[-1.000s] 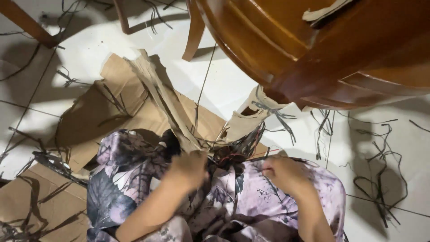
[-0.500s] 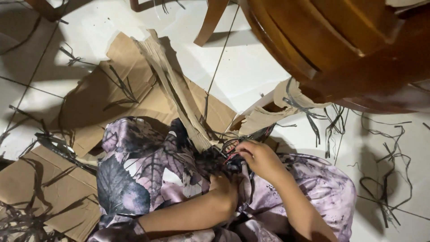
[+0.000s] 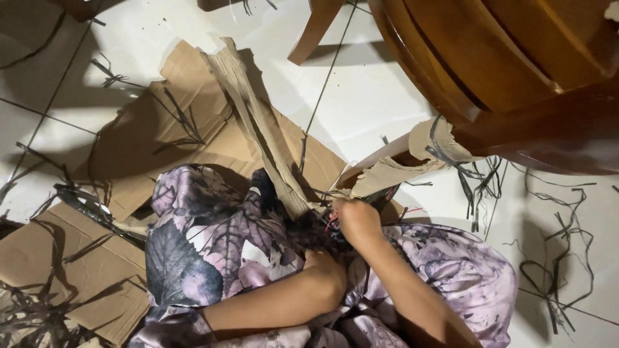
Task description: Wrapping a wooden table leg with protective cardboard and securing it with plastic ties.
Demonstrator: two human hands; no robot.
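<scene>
I sit on the floor with purple leaf-print fabric [image 3: 213, 245] over my lap. A tangled bundle of dark strands [image 3: 308, 227], with a few red ones, lies between my knees. My right hand [image 3: 356, 220] pinches strands at the top of the bundle, beside the foot of a long torn cardboard strip [image 3: 258, 125]. My left hand [image 3: 324, 276] is curled low in my lap against the underside of the bundle, its fingers partly hidden by my right forearm.
A varnished wooden furniture piece [image 3: 509, 71] overhangs the upper right, with a ragged cardboard piece [image 3: 390, 171] under it. Flat cardboard sheets [image 3: 148, 151] cover the tiled floor on the left. Loose dark strands [image 3: 561, 258] lie scattered on the right and lower left.
My left hand dropped from the base of the cardboard strip down into my lap. My right hand moved left and up onto the bundle. The view shifted slightly.
</scene>
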